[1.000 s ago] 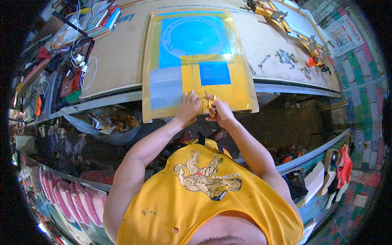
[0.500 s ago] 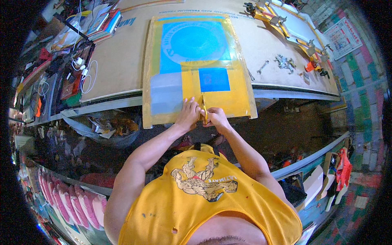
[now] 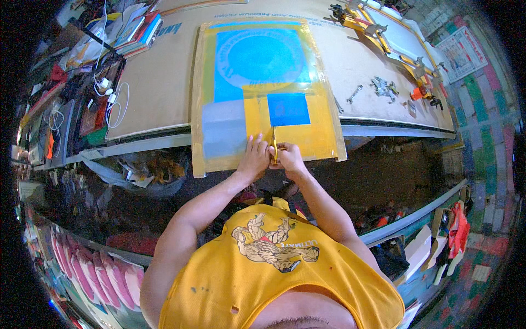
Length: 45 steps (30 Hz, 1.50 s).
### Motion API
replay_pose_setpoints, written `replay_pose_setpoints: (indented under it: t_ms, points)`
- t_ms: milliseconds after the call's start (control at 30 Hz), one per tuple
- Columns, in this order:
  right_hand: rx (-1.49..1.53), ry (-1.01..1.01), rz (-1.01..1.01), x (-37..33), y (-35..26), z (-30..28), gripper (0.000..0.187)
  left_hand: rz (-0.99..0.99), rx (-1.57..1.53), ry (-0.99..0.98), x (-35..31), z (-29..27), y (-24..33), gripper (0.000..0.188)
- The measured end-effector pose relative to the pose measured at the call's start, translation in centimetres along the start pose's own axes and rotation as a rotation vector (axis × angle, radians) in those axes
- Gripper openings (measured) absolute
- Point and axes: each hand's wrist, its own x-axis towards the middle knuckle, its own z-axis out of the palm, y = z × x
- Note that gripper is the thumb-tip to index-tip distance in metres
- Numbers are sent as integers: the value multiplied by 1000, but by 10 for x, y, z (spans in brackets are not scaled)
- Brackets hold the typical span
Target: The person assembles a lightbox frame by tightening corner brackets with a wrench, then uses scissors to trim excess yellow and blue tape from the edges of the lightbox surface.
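A screen-printing frame [image 3: 337, 131] lies on the table and overhangs its near edge. Its yellow surface carries a large blue area with a round design [image 3: 260, 57], a smaller dark blue rectangle [image 3: 289, 109] and a pale grey patch [image 3: 223, 129]. My right hand [image 3: 289, 158] grips a slim yellow tool [image 3: 275, 143] at the frame's near side. The tool points away from me, its dark tip just below the blue rectangle; its exact kind is unclear. Beside it, my left hand [image 3: 255, 158] rests on the near part of the frame with fingers stretched out, its thumb side close to the tool.
The pale board-topped table [image 3: 159, 93] extends beyond the frame. Metal clamps or fittings [image 3: 383, 88] and a wrench [image 3: 355, 92] lie to the right, near a yellow clamp rack [image 3: 383, 38]. White cables [image 3: 114, 104] and books [image 3: 143, 33] sit at left. Pink bundles [image 3: 90, 263] are behind left.
The view has shifted slightly. Both hands stay in nearly the same place on the frame, with the yellow tool still in my right hand.
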Motion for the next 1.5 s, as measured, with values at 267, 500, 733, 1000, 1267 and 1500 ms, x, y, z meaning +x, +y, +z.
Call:
replay_pose_setpoints:
  t_ms: [267, 500, 733, 1000, 1267, 1500]
  points:
    - [370, 40, 111, -4, 14, 7, 33, 43, -280, -77, 0, -21, -12, 38]
    - [524, -22, 102, 8, 22, 29, 35, -415, -530, 66, -8, -41, -110, 43]
    - [693, 62, 88, 28, 29, 59, 25, -689, 6, 139, -8, -51, -115, 51]
    - [997, 258, 28, 48, 10, 101, 18, -628, 151, 106, -13, -47, -110, 54]
    - [1000, 407, -51, 63, 5, 108, 18, -622, 113, 67, -11, -53, -111, 54]
    - [960, 430, -106, 69, 7, 77, 25, -594, 129, 36, -12, -54, -112, 56]
